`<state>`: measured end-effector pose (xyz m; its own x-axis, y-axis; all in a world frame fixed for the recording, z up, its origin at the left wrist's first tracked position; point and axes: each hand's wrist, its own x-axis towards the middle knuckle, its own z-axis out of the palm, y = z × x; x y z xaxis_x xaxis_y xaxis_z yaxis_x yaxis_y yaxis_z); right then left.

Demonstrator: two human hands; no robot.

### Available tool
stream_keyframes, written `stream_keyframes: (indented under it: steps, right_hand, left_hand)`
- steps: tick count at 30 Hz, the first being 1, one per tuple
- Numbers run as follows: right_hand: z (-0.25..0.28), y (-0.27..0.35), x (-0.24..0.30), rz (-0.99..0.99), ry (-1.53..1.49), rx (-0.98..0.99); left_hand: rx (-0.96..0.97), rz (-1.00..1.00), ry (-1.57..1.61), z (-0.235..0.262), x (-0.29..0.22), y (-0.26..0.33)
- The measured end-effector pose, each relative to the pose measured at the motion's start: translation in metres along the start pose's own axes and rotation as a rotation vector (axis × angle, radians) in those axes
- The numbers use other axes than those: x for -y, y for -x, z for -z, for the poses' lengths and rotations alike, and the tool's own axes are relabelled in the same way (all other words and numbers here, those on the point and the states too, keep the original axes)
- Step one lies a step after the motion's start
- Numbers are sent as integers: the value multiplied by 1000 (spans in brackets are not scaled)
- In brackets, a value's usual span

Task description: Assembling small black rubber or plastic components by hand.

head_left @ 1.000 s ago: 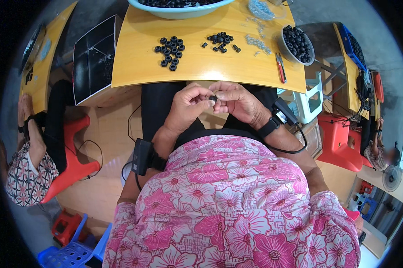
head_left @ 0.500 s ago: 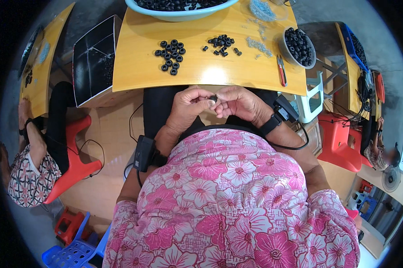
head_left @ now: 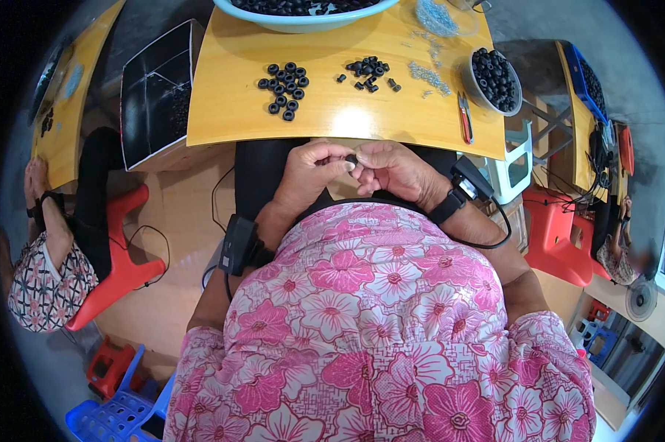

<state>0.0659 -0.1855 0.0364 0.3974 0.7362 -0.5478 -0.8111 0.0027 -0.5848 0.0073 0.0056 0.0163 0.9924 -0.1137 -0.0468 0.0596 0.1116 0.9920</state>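
Observation:
A small black part [head_left: 352, 158] is pinched between my two hands, just off the table's near edge. My left hand [head_left: 314, 171] grips it with thumb and forefinger. The fingertips of my right hand [head_left: 395, 171] close on it from the other side, partly hiding it. On the yellow table [head_left: 229, 110] ahead, several black rings [head_left: 281, 89] lie in a loose group. Right of them is a cluster of smaller black pieces [head_left: 368, 72]. Small clear pieces [head_left: 429, 77] are scattered farther right.
A blue basin [head_left: 303, 20] of black parts stands at the far edge. On the right are a tub [head_left: 494, 82] of black parts and red-handled snips [head_left: 466, 118]. A black-lined box [head_left: 155, 96] stands left of the table. Two people sit at side tables.
Both hands stay together around the small black part, with slight finger movement. The view has shifted a little.

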Motion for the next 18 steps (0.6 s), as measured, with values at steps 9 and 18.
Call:
stream_keyframes:
  steps: [9, 18]
  right_hand:
    - [-30, 8, 2, 255, 468, -79]
    - [-39, 9, 1, 646, 1064, -208]
  left_hand:
    - [153, 70, 306, -4, 14, 2]
    - [205, 89, 359, -4, -3, 5]
